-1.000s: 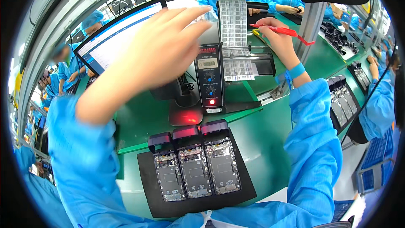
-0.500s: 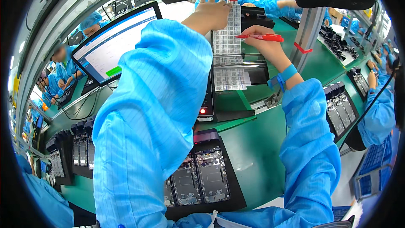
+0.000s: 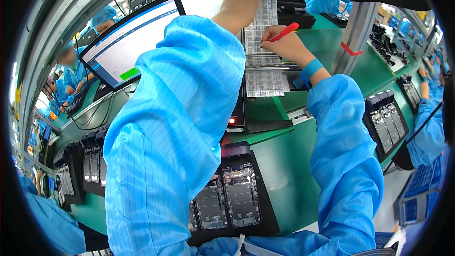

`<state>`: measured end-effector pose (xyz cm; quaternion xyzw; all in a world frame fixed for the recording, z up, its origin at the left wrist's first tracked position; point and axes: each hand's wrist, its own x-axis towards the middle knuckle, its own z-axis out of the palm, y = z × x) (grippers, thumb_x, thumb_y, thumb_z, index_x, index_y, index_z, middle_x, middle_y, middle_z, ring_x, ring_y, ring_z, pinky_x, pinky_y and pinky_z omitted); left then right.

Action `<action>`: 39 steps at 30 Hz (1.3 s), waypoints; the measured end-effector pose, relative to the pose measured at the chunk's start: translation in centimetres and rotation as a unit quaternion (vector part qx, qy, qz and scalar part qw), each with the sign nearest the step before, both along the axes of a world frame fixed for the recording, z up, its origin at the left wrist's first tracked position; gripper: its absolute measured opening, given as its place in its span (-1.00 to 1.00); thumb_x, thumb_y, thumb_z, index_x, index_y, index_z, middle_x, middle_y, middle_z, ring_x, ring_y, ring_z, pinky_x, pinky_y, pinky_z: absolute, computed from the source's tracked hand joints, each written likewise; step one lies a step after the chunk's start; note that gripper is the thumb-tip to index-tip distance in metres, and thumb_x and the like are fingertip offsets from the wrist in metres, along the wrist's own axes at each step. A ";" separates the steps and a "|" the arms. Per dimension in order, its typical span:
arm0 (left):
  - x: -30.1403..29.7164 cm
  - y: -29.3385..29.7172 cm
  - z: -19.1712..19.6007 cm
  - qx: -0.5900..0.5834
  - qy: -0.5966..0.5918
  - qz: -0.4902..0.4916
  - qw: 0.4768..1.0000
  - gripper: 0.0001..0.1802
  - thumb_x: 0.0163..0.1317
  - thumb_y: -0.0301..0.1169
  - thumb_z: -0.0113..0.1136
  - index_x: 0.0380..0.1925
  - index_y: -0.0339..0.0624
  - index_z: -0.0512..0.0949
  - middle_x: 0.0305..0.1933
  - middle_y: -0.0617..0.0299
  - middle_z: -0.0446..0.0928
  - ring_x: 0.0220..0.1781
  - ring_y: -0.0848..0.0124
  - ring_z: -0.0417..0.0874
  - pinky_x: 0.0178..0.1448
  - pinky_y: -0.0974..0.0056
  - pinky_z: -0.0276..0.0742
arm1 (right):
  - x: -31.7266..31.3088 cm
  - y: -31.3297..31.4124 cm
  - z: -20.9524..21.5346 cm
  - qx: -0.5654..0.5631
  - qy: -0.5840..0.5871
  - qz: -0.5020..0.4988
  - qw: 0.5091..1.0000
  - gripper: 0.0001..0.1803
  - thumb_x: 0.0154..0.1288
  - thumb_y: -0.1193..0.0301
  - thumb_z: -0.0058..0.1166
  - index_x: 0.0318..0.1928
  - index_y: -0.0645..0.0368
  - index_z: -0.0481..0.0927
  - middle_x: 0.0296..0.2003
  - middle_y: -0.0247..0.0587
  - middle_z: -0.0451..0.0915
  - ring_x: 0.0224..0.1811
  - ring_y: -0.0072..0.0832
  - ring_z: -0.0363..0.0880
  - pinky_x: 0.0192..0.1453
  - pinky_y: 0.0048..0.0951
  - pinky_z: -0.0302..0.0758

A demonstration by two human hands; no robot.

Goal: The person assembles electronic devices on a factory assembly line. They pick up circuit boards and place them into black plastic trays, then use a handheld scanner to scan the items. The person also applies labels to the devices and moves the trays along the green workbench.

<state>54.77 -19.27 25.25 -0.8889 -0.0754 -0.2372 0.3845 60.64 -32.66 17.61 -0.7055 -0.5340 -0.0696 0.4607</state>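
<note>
A long strip of printed white labels (image 3: 266, 16) runs through a dark device with metal bars, its lower end (image 3: 265, 83) hanging out on the near side. At the strip's upper left edge lies my left hand (image 3: 238, 9), fingers stretched out and open. My right hand (image 3: 286, 43) is closed around a red pen (image 3: 287, 32), held slanted with its tip low over the labels. Whether the tip touches the paper is hidden by the fingers. A blue band circles my right wrist.
Nearer me, a black tray (image 3: 265, 208) carries opened phones (image 3: 241, 194). A monitor (image 3: 137, 42) stands left, and a metal post (image 3: 354, 38) rises at right. More phone trays (image 3: 386, 123) sit on the green bench (image 3: 289, 175). Several people in blue work around it.
My right hand has moved in over the labels, and the pen has tilted from nearly level to slanted. My left hand stays at the strip's edge. The view has shifted slightly.
</note>
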 end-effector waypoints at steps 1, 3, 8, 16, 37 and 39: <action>0.2 0.2 -0.1 0.002 -0.006 -0.001 1.000 -0.24 -0.08 -0.12 0.26 0.18 0.12 0.19 0.16 0.39 0.30 0.14 0.26 0.34 0.16 -0.36 -0.01 | 0.1 0.0 0.0 -0.003 0.005 -0.003 1.000 -0.86 -0.15 0.37 0.12 -0.59 0.17 0.51 -0.60 -0.27 0.50 -0.53 -0.49 0.47 -0.40 -0.49 0.38; 0.4 0.6 -0.2 0.008 -0.018 -0.012 1.000 -0.24 -0.08 -0.12 0.26 0.18 0.13 0.19 0.16 0.40 0.30 0.13 0.27 0.35 0.16 -0.36 0.00 | 0.2 0.0 -0.2 -0.009 0.016 -0.008 1.000 -0.86 -0.15 0.37 0.12 -0.58 0.17 0.51 -0.61 -0.27 0.50 -0.53 -0.49 0.47 -0.40 -0.49 0.38; 0.2 0.7 -0.3 0.001 -0.022 -0.011 1.000 -0.23 -0.08 -0.12 0.27 0.18 0.16 0.18 0.18 0.41 0.28 0.12 0.27 0.36 0.14 -0.37 0.00 | -0.2 0.1 0.0 -0.032 0.010 -0.018 0.999 -0.89 -0.10 0.44 0.11 -0.55 0.23 0.51 -0.56 -0.28 0.52 -0.49 -0.56 0.48 -0.38 -0.53 0.39; 0.2 0.8 0.0 -0.032 -0.004 -0.003 0.999 -0.22 -0.09 -0.13 0.27 0.19 0.24 0.16 0.23 0.44 0.23 0.16 0.23 0.33 0.16 -0.39 -0.04 | -0.3 0.2 0.0 -0.059 0.003 -0.039 0.998 -0.87 -0.08 0.45 0.12 -0.52 0.25 0.51 -0.53 -0.27 0.53 -0.45 -0.56 0.50 -0.35 -0.54 0.40; 0.2 0.6 0.1 -0.067 -0.003 0.003 0.998 -0.22 -0.11 -0.18 0.29 0.17 0.32 0.18 0.23 0.45 0.23 0.17 0.23 0.33 0.19 -0.39 -0.06 | 0.8 1.0 0.6 0.023 -0.014 -0.068 0.997 -0.84 -0.06 0.36 0.14 -0.49 0.19 0.54 -0.49 -0.18 0.54 -0.43 -0.38 0.53 -0.31 -0.45 0.43; 0.2 0.7 0.0 -0.069 -0.008 -0.002 0.998 -0.22 -0.12 -0.20 0.30 0.17 0.33 0.19 0.23 0.45 0.23 0.17 0.23 0.33 0.19 -0.39 -0.06 | 0.9 1.0 0.6 0.034 -0.020 -0.065 0.997 -0.84 -0.06 0.37 0.14 -0.49 0.20 0.53 -0.50 -0.19 0.54 -0.43 -0.39 0.52 -0.31 -0.46 0.43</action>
